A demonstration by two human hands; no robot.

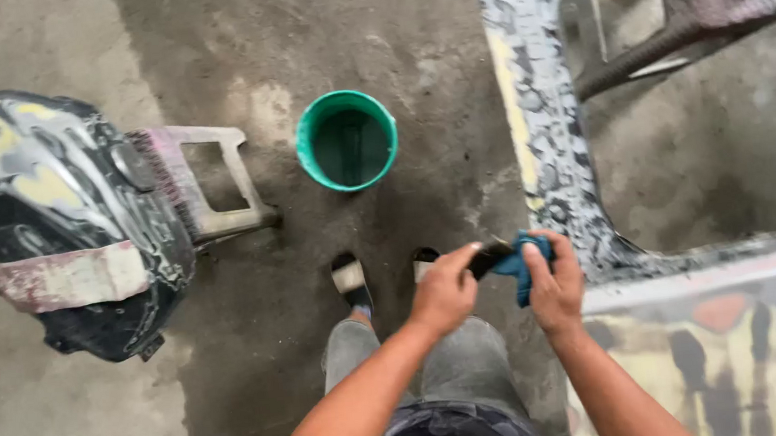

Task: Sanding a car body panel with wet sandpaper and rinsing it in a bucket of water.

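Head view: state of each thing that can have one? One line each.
Green bucket: upright, open, on the floor.
Blue cloth: bunched, held by the right hand.
Dark flat piece: pinched by the left hand, against the cloth.
Sanded panel: lying flat, patchy.
Sanded part: resting on a stool.

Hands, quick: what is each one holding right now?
Left hand: closed, pinching a small dark object.
Right hand: closed on a blue cloth wrapped around that object's end.

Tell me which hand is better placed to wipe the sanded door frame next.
Probably the right hand: it grips the blue cloth and sits beside the door frame. The left hand holds a dark block, farther away.
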